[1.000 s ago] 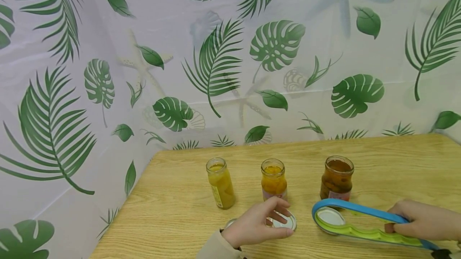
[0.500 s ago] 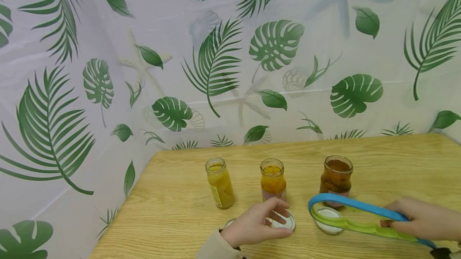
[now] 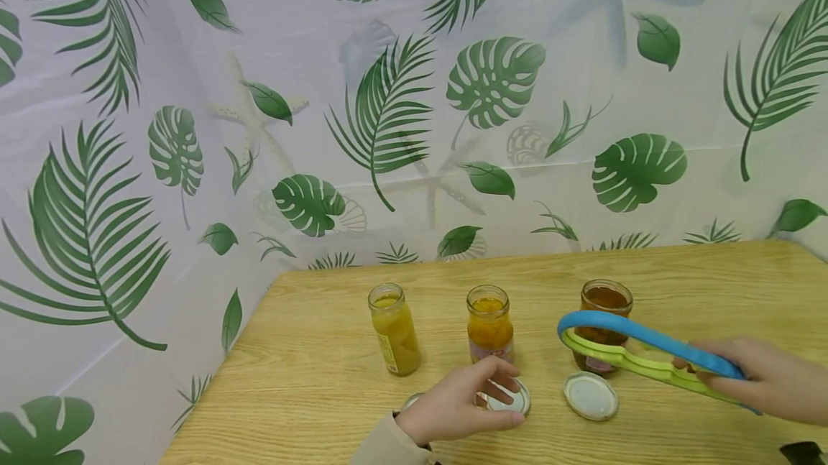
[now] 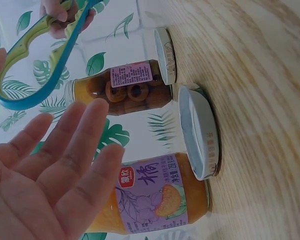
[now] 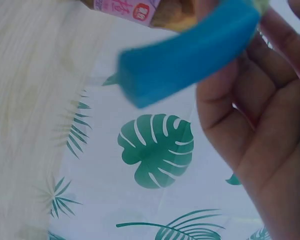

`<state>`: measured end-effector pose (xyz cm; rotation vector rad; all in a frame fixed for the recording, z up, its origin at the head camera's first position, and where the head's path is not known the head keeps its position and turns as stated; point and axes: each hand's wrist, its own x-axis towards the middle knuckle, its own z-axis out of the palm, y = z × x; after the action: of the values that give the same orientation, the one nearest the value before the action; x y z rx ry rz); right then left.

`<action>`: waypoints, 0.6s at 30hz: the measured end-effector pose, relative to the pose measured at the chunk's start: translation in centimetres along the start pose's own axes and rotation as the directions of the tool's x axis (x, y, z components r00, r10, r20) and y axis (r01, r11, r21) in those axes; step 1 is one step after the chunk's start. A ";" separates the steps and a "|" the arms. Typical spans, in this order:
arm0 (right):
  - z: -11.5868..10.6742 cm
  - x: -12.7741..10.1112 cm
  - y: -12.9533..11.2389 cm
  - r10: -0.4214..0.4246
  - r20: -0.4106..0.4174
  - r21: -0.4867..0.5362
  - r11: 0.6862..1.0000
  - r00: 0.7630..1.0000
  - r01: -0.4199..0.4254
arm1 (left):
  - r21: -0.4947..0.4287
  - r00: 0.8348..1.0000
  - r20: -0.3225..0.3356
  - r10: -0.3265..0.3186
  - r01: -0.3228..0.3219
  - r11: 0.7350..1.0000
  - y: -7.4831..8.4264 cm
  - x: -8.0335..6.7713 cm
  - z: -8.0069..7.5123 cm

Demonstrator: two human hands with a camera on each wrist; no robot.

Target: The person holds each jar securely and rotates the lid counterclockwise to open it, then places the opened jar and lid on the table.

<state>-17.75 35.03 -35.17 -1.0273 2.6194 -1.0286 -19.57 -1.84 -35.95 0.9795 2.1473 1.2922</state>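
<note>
From the head view, my right hand (image 3: 763, 379) grips the blue-green jar opener (image 3: 640, 353) lifted above the loose lid (image 3: 590, 395), near the brown jar (image 3: 601, 321); my left hand (image 3: 462, 404) rests relaxed on another lid (image 3: 511, 399). The left wrist view shows my left hand's fingers (image 4: 65, 150) spread open beside the orange jar (image 4: 150, 200). The right wrist view shows my right hand curled round the opener's blue bar (image 5: 190, 50).

A long blue-and-green plastic jar opener (image 3: 637, 356), looped at its far end, is held lifted and tilted above a round white metal lid (image 3: 591, 396) lying flat on the wooden bench (image 3: 711, 285).

A leaf-print curtain (image 3: 194, 91) hangs behind the wooden table (image 3: 711, 285).
</note>
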 end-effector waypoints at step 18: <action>-1.4 -1.0 -0.1 0.201 -0.576 -0.242 0.884 0.792 -0.400 | 0.012 1.000 0.015 -0.008 0.008 1.000 -0.1 0.0 0.1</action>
<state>-17.49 36.42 -34.16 -0.3363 3.3772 -0.8776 -19.56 -1.83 -36.09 0.9813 2.1477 1.2666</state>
